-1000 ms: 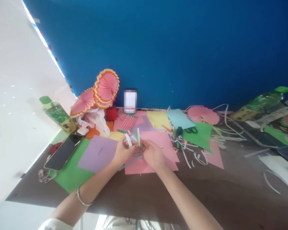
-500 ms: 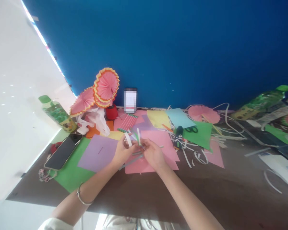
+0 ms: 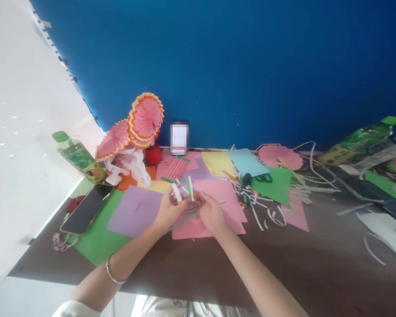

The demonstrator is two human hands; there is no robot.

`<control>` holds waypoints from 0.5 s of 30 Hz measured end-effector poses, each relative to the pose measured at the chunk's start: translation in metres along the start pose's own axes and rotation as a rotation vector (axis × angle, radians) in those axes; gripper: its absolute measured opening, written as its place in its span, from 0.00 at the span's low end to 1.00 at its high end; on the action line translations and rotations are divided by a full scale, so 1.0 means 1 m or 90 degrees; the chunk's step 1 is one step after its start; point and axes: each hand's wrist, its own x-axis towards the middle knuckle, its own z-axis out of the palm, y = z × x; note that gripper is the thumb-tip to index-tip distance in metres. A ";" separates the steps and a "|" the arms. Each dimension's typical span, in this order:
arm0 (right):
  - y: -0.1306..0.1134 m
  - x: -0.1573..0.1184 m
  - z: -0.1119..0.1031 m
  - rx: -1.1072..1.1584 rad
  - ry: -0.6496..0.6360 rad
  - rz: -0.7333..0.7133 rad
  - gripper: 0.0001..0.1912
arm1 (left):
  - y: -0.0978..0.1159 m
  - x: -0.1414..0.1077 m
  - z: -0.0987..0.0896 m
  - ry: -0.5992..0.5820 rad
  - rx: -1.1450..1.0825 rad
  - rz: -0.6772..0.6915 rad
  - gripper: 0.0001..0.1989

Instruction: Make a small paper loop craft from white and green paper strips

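Brown table (image 3: 267, 259), pink sheet (image 3: 231, 212) mid-scene: over its left part, the left hand (image 3: 172, 208) pinches white paper strips (image 3: 177, 193); the right hand (image 3: 211, 212) curls in close, grip hidden. Probably go light to avoid creases.

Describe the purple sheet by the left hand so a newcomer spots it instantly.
On the brown table, find the flat black phone and the green sheet beside it. The purple sheet overlaps that green one, next to the left hand. A short dark line sets it apart.
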 end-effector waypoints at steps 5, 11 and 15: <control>0.003 0.001 -0.002 -0.020 0.004 -0.020 0.06 | 0.000 -0.001 0.002 0.004 -0.002 -0.009 0.30; 0.003 0.001 -0.001 -0.054 -0.015 -0.051 0.07 | -0.002 0.000 0.001 0.031 0.021 -0.012 0.29; 0.001 -0.002 -0.004 -0.173 -0.014 -0.113 0.07 | 0.001 -0.003 0.002 0.002 0.039 -0.012 0.29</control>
